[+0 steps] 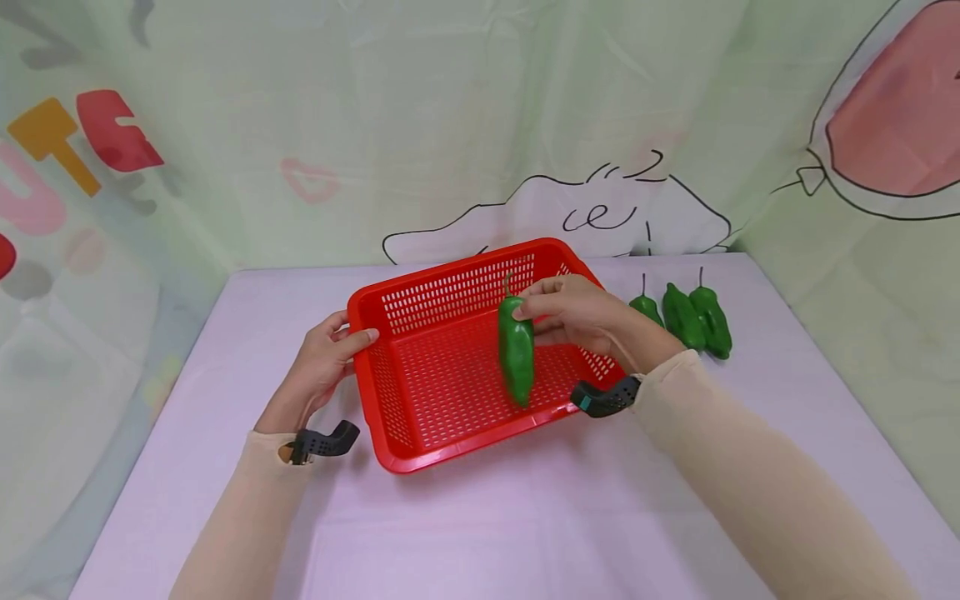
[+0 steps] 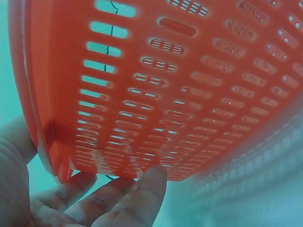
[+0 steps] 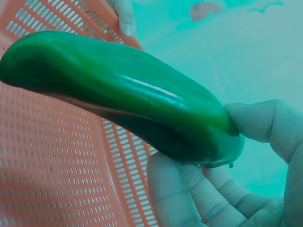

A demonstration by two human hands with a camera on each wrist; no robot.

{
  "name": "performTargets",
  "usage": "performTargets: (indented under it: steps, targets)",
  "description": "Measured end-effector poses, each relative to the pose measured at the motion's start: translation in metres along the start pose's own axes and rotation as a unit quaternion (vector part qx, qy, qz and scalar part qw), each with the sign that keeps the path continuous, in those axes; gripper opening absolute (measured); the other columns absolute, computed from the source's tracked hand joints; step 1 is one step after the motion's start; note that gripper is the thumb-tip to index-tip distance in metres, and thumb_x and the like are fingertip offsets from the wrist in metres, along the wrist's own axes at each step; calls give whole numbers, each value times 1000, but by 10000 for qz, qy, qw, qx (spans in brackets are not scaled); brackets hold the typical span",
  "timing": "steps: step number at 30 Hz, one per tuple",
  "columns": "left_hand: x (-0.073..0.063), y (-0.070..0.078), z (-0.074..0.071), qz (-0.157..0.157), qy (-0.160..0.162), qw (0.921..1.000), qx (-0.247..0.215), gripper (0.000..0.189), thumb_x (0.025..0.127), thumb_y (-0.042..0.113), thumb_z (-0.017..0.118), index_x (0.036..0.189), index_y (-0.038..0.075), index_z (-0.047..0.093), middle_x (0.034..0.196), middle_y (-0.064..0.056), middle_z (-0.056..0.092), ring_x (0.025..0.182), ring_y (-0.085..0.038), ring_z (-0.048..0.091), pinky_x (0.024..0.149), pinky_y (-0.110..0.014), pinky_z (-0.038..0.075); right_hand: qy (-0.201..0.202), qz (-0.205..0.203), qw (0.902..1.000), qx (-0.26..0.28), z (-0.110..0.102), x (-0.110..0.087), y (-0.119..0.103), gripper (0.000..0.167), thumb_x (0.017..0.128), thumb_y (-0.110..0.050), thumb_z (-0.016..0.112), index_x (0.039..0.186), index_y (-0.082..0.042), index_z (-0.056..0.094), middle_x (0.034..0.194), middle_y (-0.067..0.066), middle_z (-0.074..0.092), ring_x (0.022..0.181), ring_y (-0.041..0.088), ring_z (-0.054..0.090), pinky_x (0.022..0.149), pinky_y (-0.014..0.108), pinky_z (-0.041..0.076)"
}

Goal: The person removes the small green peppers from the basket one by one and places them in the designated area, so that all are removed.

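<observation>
A red plastic basket [image 1: 450,392] with slotted walls is tilted in the head view. My left hand [image 1: 324,360] grips its left rim, thumb over the edge and fingers [image 2: 147,198] against the outer wall in the left wrist view. Over the basket, my right hand [image 1: 573,312] pinches a long green pepper [image 1: 516,350] near its stem end, and the pepper hangs tip down. In the right wrist view the glossy pepper [image 3: 128,99] lies between the thumb and the fingers [image 3: 173,189]. No other pepper shows inside the basket.
Several green peppers lie on the table to the right of the basket: one pepper [image 1: 647,307] partly behind the right hand's wrist, another pepper [image 1: 682,317], and a pepper [image 1: 712,323] beside it. A pale cloth covers the table [image 1: 480,533]. Behind hangs a printed curtain [image 1: 450,108].
</observation>
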State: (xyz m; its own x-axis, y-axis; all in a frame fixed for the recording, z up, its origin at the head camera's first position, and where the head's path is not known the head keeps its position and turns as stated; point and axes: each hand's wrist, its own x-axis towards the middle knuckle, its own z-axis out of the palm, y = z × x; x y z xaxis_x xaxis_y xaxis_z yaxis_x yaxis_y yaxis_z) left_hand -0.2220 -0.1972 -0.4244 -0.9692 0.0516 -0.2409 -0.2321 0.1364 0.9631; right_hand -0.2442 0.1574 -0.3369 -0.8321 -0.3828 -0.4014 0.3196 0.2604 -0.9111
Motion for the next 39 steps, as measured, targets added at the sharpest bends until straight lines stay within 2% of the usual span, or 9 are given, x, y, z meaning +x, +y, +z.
performTargets:
  steps: [11,17,26,39]
  targets:
    - [-1,0,0,-14,-15,10000,23,63,103,26,67,156,8,40,146,-23,57,116,-31,68,88,-32,62,175,-9,9998,-11,-20,-22,5,33,99,-13,63,125,5,55,104,6,73,91,21,76,90,38,62]
    - [-1,0,1,-29,-4,10000,26,62,103,26,67,156,10,40,146,-19,58,116,-30,68,89,-32,61,352,-69,9993,43,-32,-38,7,39,99,-14,63,131,7,52,103,4,74,91,21,76,89,37,63]
    - [-1,0,1,-34,34,9999,98,63,102,27,67,157,11,39,146,-17,58,117,-30,67,90,-33,61,466,-89,9988,156,-55,-59,16,29,102,-13,61,124,3,54,97,2,75,86,18,76,85,32,63]
    - [-3,0,1,3,-5,9999,167,66,102,29,68,157,10,38,147,-18,57,122,-36,65,92,-35,60,663,-95,9978,14,-73,-80,33,29,102,-14,61,125,3,55,96,2,76,85,18,77,85,32,63]
